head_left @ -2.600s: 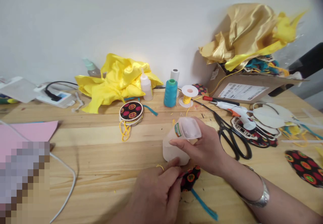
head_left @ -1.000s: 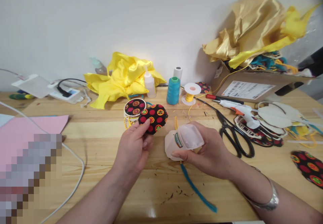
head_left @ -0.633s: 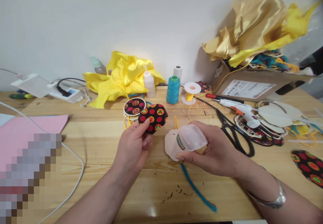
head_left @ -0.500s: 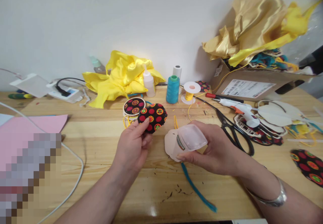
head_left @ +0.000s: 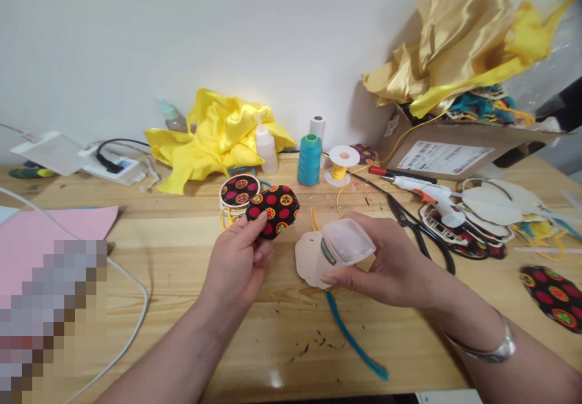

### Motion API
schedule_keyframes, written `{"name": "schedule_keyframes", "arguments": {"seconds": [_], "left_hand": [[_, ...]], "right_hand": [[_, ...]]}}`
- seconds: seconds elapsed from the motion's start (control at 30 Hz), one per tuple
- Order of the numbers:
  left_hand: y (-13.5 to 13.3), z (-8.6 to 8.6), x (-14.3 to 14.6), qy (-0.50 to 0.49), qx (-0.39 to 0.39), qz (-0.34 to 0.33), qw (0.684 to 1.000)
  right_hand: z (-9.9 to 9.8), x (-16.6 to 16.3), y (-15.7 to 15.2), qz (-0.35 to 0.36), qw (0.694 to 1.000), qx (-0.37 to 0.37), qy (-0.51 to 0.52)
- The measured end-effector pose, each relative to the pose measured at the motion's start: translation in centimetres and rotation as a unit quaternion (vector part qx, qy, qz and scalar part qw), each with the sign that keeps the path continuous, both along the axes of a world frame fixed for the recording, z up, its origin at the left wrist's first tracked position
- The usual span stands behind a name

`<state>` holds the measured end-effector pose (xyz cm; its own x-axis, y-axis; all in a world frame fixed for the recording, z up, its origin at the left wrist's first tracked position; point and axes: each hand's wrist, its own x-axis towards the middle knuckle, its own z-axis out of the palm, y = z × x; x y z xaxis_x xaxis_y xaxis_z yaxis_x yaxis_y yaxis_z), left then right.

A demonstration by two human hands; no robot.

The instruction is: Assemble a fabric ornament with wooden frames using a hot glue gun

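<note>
My left hand [head_left: 237, 265] pinches a black fabric disc with red and orange dots [head_left: 273, 209] and holds it up above the wooden table [head_left: 182, 282]. My right hand [head_left: 382, 261] grips a translucent plastic bottle [head_left: 342, 247], tilted with its base toward me. Under the bottle lies a pale card shape [head_left: 309, 259], from which a teal ribbon [head_left: 354, 343] runs toward the front edge. A small stack of similar round fabric discs [head_left: 238, 192] with a yellow cord lies just behind my left hand.
Black scissors [head_left: 411, 228] and a white glue gun [head_left: 427, 195] lie right of my hands. A teal thread cone [head_left: 310, 159], a yellow cord spool [head_left: 342, 164] and yellow satin cloth [head_left: 213, 140] stand by the wall. A cardboard box [head_left: 450, 149] holds gold fabric. Pink paper [head_left: 50, 234] lies left.
My left hand lifted the patterned disc from the table near the front edge up and left. The right hand has tipped the bottle further, showing the pale card under it.
</note>
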<state>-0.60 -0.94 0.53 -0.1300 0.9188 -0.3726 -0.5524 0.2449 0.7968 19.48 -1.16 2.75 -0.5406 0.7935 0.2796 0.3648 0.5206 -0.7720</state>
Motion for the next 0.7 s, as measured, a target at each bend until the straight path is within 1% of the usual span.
{"name": "schedule_keyframes", "arguments": {"seconds": [0.17,0.27,0.47,0.57,0.7], "left_hand": [[0.0,-0.1,0.1,0.002,0.009,0.002,1.0],[0.0,-0.2,0.1,0.006,0.006,-0.001,1.0],[-0.1,-0.2,0.1,0.002,0.004,-0.003,1.0],[0.0,-0.2,0.2,0.0,-0.001,-0.01,1.0],[0.1,-0.1,0.1,0.0,0.001,-0.013,1.0]], "right_hand": [[0.1,0.1,0.0,-0.007,1.0,0.014,0.013],[-0.1,0.0,0.0,0.002,0.999,0.02,0.025],[-0.4,-0.1,0.1,0.021,1.0,0.004,0.016],[-0.1,0.0,0.1,0.009,1.0,0.005,0.01],[1.1,0.5,0.6,0.008,1.0,0.014,0.006]]}}
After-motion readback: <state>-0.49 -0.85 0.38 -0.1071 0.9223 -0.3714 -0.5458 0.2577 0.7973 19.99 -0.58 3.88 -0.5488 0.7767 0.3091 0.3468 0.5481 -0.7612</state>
